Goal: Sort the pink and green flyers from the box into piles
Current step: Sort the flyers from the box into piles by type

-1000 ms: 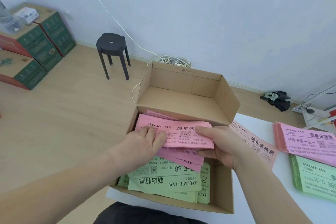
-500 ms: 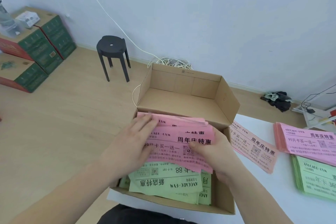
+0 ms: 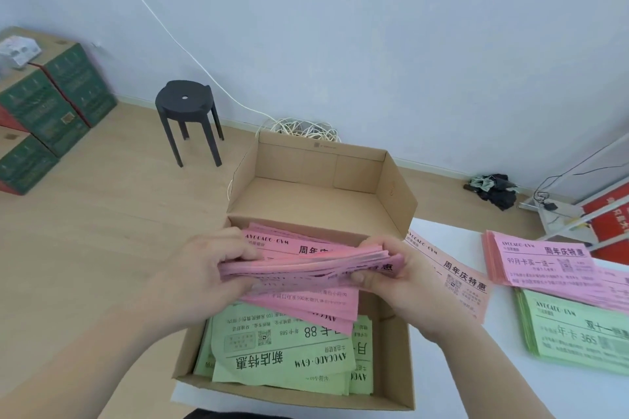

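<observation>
An open cardboard box (image 3: 396, 360) stands at the table's near left edge. Both hands hold a thick bundle of pink flyers (image 3: 306, 265) over the box: my left hand (image 3: 207, 269) grips its left end, my right hand (image 3: 391, 272) pinches its right end. Loose pink flyers (image 3: 306, 309) lie under the bundle, and green flyers (image 3: 282, 350) fill the near part of the box. On the table to the right lie a pink pile (image 3: 544, 262) and, nearer to me, a green pile (image 3: 578, 337). A single pink flyer (image 3: 452, 279) lies just right of the box.
The white table (image 3: 459, 384) carries the box and piles. A black stool (image 3: 187, 112) stands on the wooden floor at the left, with green cartons (image 3: 44, 112) stacked further left. A coiled white cable (image 3: 303, 129) lies behind the box. A red object (image 3: 609, 218) sits at the far right.
The hands have gathered the pink flyers into one bundle and raised it edge-on above the box. My left hand went from lying flat on the sheets to gripping the bundle's end.
</observation>
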{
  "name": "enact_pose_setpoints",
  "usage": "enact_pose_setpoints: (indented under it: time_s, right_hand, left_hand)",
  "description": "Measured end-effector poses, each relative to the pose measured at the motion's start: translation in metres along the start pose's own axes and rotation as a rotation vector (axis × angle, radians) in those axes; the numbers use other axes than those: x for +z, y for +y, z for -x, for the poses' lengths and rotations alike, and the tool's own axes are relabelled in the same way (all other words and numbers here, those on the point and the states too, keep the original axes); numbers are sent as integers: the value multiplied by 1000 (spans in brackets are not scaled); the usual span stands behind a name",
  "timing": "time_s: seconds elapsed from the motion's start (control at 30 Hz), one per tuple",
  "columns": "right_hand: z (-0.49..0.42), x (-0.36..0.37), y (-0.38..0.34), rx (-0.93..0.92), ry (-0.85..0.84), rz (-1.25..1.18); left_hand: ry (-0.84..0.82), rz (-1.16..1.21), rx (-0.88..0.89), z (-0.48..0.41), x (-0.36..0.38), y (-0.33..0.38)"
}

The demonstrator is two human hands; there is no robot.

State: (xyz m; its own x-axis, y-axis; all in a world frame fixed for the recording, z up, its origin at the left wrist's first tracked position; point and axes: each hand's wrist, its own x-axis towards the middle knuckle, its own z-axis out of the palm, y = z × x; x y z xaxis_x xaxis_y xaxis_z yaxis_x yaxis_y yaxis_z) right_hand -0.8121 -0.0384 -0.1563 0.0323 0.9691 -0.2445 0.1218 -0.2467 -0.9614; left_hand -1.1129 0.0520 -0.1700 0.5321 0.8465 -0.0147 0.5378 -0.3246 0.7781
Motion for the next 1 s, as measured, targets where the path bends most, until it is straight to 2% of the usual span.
enact_pose_setpoints:
  time_s: [0.07, 0.17, 0.23, 0.37, 0.43, 0.5, 0.63, 0.8, 0.93, 1.0]
  right_hand:
    - [-5, 2, 1, 46, 80, -9]
    - [-12, 6, 8, 98, 198, -16]
    - [-13, 12, 16, 140, 238, -71]
    - [-12, 21, 29, 172, 304, -169]
    - [-12, 21, 34, 184, 318, -200]
    - [-13, 23, 37, 183, 337, -246]
    - [-19, 33, 38, 183, 262, -282]
    - [-24, 34, 42, 122, 355, -333]
    - [-24, 46, 36, 104, 255, -455]
    - [-25, 47, 33, 149, 277, -486]
  left_hand:
    - [21, -27, 63, -2, -4, 8]
    - [87, -41, 67, -5, 3, 14]
    - [148, 70, -19, -1, 20, 9]
    - [310, 406, -325, 17, 45, 11]
    - [361, 537, -351, 20, 48, 17]
    - [375, 530, -354, 16, 50, 23]
    - [378, 553, -423, 9, 54, 27]
    - [427, 587, -440, 14, 56, 22]
    - [458, 618, -479, 9, 66, 29]
    - [456, 592, -469, 6, 65, 32]
